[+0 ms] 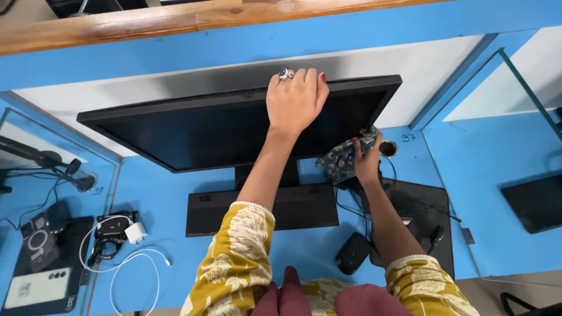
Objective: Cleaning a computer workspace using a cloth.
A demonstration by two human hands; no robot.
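A black monitor (193, 131) stands tilted on a blue desk (175, 193). My left hand (295, 99), with a ring on one finger, grips the monitor's top edge near the middle. Lower down, my right hand (366, 161) holds a bunched dark patterned cloth (342, 159) against the screen's lower right corner. Both my arms wear yellow sleeves with a white leaf print. The monitor's black base (257, 210) sits under my left forearm.
A black mouse (353, 253) and a black mat (424, 210) lie at the right. At the left sit a white charger (136, 233) with cable, a phone (38, 287) on a dark pad, and cables. Glass dividers (527, 88) bound both sides.
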